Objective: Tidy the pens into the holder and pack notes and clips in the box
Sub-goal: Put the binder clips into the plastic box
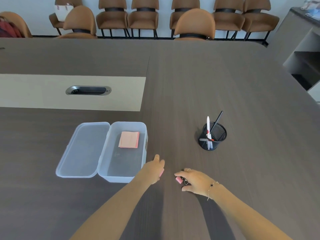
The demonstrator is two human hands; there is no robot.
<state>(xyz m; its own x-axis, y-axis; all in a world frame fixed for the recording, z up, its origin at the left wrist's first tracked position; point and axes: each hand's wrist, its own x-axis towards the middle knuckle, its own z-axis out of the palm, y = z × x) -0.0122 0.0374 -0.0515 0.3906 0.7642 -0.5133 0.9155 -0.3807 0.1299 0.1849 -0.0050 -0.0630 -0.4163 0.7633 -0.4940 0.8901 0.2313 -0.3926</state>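
Note:
A clear plastic box [110, 177] lies open on the dark table, its lid [81, 149] folded out to the left. A pad of pink notes [129, 139] rests at the far end inside it. A black mesh holder [212, 136] to the right holds a white pen [208, 126] and a black pen [217, 120]. My left hand [153, 168] hovers by the box's near right corner, closed on a pink clip [161, 172] that peeks out beneath the fingers. My right hand [194, 181] rests on the table, fingers curled around a second pink binder clip [179, 179].
A beige inset strip with a metal cable port [88, 90] crosses the table at the left. Brown chairs [194, 25] line the far edge and the wall. A grey cabinet [301, 49] stands at the right.

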